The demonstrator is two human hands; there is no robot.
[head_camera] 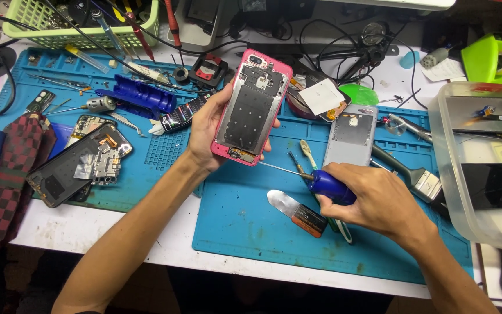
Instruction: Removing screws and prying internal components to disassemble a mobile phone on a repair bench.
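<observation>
The left hand (204, 131) is gripping a pink-framed phone chassis (251, 107), back cover off, holding it tilted above the blue repair mat (245, 232). The right hand (379, 200) is closing around a blue-handled screwdriver (329, 186), whose thin shaft is pointing at the chassis's lower edge. Just beside the right hand a metal pry spatula (294, 210) with a dark and orange label is lying on the mat, and a grey phone back (351, 136) is resting behind it. A flat brush (413, 174) is lying to the right, near a clear plastic tray (445, 174) holding phone screens. To the left, another opened phone (79, 166) is sitting on a second mat beside a checked cloth (13, 174). A green basket (82, 35) is standing at the back.
</observation>
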